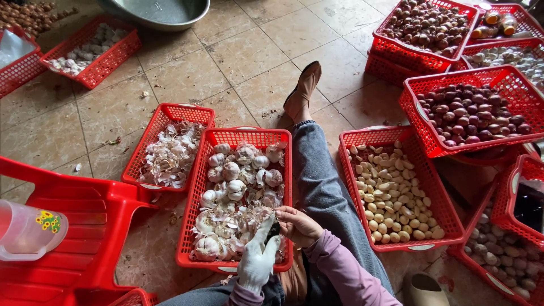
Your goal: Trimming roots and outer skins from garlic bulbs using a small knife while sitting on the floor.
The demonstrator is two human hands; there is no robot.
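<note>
Two hands meet over the near edge of the middle red basket [199, 187]: the left hand [258, 258], in a white glove, and the bare right hand [297, 225], both curled close round something small and dark between them, w/ fingers narrow and pinched; what exactly sits in that grip is too hidden to tell, prob. a clove or a small tool. That basket holds whole garlic bulbs [232, 170] toward the far end and loose papery skins [226, 224] nearer the hands. Bulbs look light, firm and dry; the outer skin is thin, brittle and flaky, so it will likely tear and slide off under a pinch rather than give a sure hold. Best hold, by the look of it: round the fat body of a bulb w/ fingertips, not by the loose skin or the stem tip. Single cloves would be small, smooth and a bit slippery once bare, needing a fingertip pinch. Left of it sits a smaller basket of skins [170, 156]; right of the person's leg [320, 181], a basket of peeled cloves [391, 195]. Further right, baskets of shallots [470, 113]. A red plastic stool [85, 226] w/ a clear cup [28, 229] stands at near left on the tiled floor [238, 62].
</note>
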